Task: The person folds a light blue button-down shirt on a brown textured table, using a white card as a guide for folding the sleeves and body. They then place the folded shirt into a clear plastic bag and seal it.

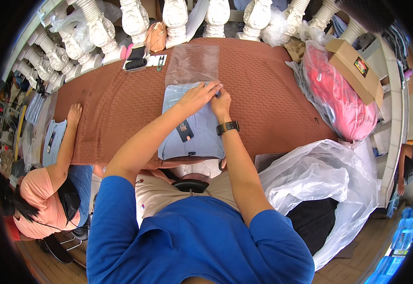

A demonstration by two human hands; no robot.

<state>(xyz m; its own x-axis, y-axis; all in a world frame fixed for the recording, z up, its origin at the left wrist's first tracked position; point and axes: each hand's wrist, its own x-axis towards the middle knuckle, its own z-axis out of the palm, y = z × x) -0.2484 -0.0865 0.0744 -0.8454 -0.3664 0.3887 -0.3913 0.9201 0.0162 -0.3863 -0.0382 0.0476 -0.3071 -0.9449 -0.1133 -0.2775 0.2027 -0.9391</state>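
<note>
Two hands, left hand (198,98) touching right hand (221,102), curled closed at the far right corner of a folded blue garment (202,125); cannot tell on what. Probably light and soft; best supported flat from both sides. Lying along the near edge of the desk (263,99), with likely slippery clear plastic (193,61) beyond.

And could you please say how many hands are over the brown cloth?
3: the person's left hand and right hand at the folded garment, a co-worker's hand at left; others may be hidden.
</note>
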